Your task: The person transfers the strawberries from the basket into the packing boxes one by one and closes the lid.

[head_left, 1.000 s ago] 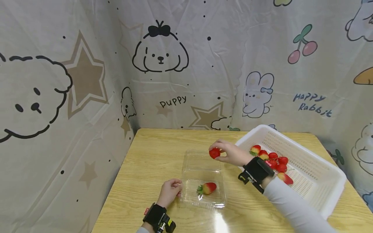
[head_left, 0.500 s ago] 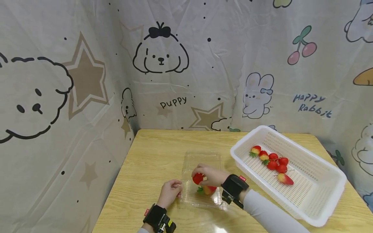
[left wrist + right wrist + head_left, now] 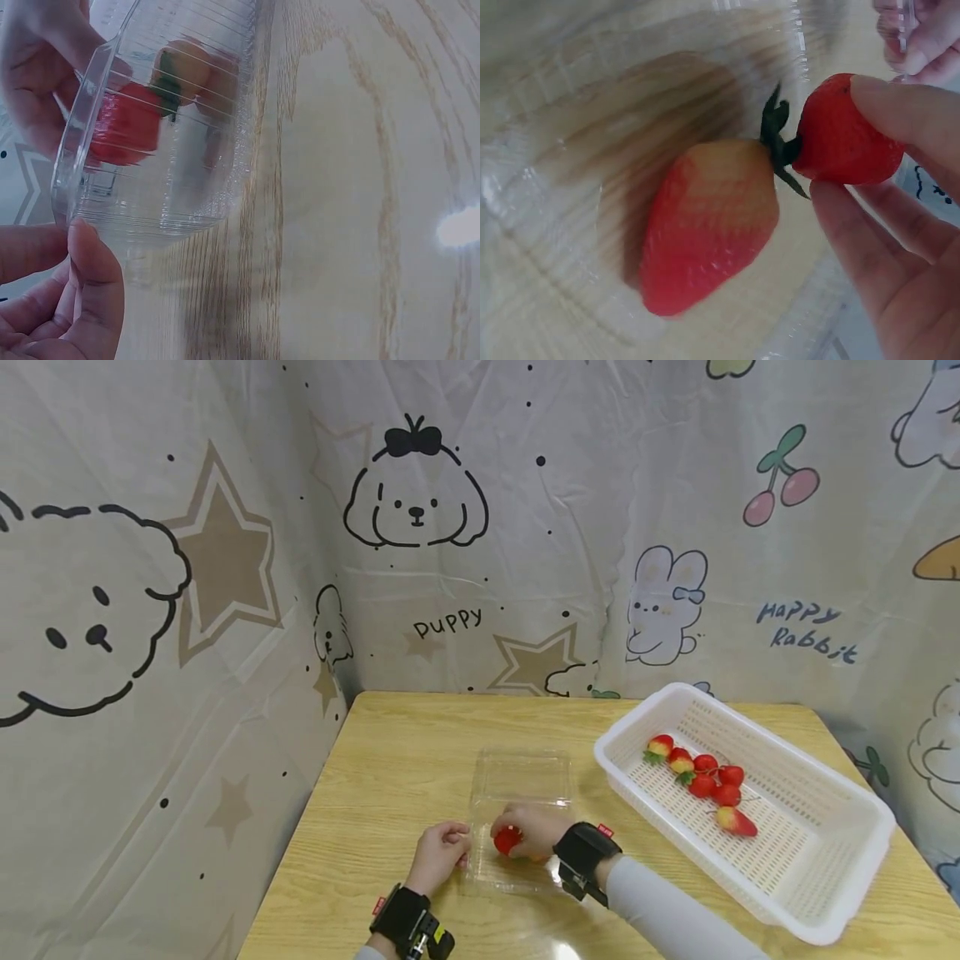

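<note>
My right hand (image 3: 534, 831) pinches a small red strawberry (image 3: 847, 135) between thumb and fingers, low inside the clear plastic clamshell box (image 3: 480, 881). Touching it is the green leafy top of a larger red-and-yellow strawberry (image 3: 712, 217), which lies on the box floor; in the head view my right hand mostly covers this one. My left hand (image 3: 440, 857) holds the box's left rim, thumb and finger pinching the edge in the left wrist view. Behind the base, the box lid (image 3: 522, 775) lies folded back on the table.
A white perforated plastic basket (image 3: 847, 843) stands at the right, set at an angle. Several red fruits (image 3: 702, 785) and a red-and-yellow strawberry (image 3: 735, 821) lie in it. The wooden table (image 3: 397, 743) ends at a printed cloth backdrop (image 3: 465, 577).
My right hand has carried the small red strawberry left and toward me, from above the lid down into the box. My left hand has stayed at the box's left rim.
</note>
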Demonstrator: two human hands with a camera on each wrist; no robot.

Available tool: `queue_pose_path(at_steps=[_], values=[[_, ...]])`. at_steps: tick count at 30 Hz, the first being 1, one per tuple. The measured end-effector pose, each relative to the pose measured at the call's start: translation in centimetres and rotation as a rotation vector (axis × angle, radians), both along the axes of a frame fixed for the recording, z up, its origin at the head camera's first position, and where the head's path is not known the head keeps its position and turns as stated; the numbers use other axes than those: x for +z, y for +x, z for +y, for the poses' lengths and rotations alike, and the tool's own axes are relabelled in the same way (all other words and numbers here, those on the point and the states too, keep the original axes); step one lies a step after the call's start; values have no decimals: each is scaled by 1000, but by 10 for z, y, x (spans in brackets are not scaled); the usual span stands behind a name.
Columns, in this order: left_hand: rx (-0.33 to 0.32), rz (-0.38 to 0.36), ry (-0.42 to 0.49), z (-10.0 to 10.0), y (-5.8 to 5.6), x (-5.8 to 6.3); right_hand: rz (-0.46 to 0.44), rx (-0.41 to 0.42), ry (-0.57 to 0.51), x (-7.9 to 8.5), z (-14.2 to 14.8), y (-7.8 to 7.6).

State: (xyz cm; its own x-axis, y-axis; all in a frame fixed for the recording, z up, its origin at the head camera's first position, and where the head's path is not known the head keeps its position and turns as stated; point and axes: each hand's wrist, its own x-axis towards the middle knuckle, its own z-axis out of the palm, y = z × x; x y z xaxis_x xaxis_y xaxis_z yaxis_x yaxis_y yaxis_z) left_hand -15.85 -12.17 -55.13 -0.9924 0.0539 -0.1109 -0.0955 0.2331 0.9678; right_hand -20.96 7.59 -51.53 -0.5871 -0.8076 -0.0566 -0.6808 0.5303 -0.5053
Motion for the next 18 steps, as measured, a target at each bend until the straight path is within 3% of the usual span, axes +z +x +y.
queue_pose_path(at_steps=[18], values=[[4, -7, -11, 0, 0, 1, -129, -94, 108, 1, -7, 1]])
